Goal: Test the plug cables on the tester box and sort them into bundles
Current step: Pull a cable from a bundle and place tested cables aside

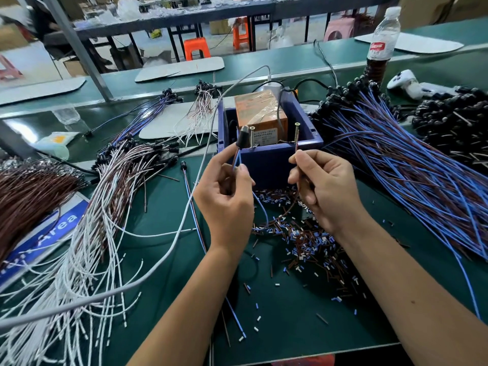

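Observation:
A dark blue tester box (269,154) stands mid-table with an orange unit (260,114) inside and two upright screws (252,136) at its front rim. My left hand (227,191) pinches the plug cable (242,137) by its blue and brown wires, black plug up beside the left screw. My right hand (322,186) pinches the brown wire end (297,146), which points up at the right screw (297,132). The wires loop down between my hands.
A big bundle of blue and brown plug cables (401,165) lies to the right, white-wired cables (100,212) and brown wires (29,194) to the left. Cut insulation bits (303,239) litter the mat below the box. A bottle (380,46) stands at the back right. A grey cord (184,207) crosses the left.

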